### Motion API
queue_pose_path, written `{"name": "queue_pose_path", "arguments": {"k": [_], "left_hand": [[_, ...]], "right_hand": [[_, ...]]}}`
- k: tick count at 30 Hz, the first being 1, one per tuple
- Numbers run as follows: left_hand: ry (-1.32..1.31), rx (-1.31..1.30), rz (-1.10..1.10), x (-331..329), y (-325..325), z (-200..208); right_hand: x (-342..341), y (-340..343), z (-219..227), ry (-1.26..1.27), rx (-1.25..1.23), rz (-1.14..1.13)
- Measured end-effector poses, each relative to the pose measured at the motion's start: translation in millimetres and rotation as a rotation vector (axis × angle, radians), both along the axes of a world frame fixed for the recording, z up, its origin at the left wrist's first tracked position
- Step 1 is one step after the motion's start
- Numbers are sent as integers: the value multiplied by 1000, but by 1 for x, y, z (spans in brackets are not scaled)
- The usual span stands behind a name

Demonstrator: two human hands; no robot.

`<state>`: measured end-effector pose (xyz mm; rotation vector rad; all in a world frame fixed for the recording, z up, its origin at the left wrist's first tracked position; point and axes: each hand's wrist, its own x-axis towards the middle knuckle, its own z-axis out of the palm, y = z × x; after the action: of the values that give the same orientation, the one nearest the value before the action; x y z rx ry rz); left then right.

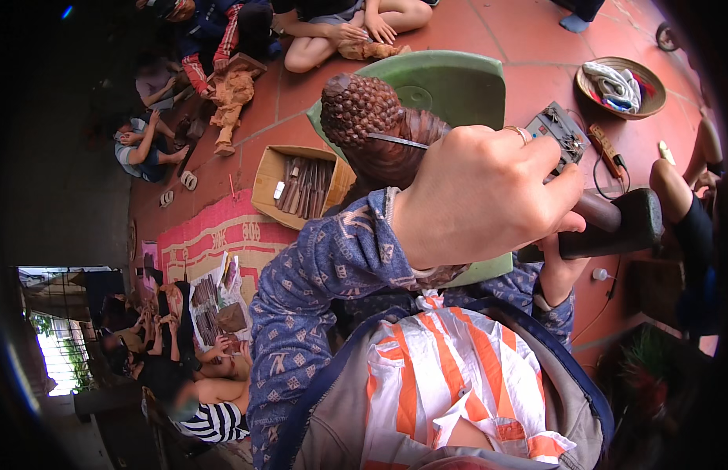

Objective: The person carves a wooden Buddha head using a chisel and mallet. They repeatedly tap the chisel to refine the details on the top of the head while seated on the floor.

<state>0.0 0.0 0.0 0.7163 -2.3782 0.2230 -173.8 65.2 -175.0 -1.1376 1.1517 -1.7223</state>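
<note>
A dark brown wooden carving (368, 117), its head covered in rows of round curls, leans against a green plastic piece (458, 82) in front of me. My left hand (489, 192) is closed round a chisel, whose thin metal blade (399, 141) lies against the carving below the curls. Past my fingers a brown rounded wooden handle (599, 210) sticks out beside a black block-shaped mallet (626, 225). Lower down, my right hand (561, 270) is closed at the mallet, partly hidden behind it and my left hand.
A cardboard box (266, 180) of chisels stands left on the tiles, near a pink mat (207, 247). To the right are a grey device (556, 129), a power strip (606, 150) with cords and a wicker basket (653, 98) of cloths. Several people sit around, some with carvings.
</note>
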Motion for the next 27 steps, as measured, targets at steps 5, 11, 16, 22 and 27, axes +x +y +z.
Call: {"name": "queue_pose_path", "arguments": {"k": [5,11,16,22,27], "left_hand": [[32,-21,10,-3,0,1],[39,-30,24,-4,-3,1],[104,-91,-30,-5,-3,6],[128,-151,-119,-8,4,4],[95,-119,-66,-3,1,1]], "right_hand": [[-4,-2,13,9,68,24],[-6,-8,12,-1,0,45],[-8,-9,10,-15,-50,69],[-11,0,-5,-6,-56,94],[-4,-2,4,-42,-27,65]]}}
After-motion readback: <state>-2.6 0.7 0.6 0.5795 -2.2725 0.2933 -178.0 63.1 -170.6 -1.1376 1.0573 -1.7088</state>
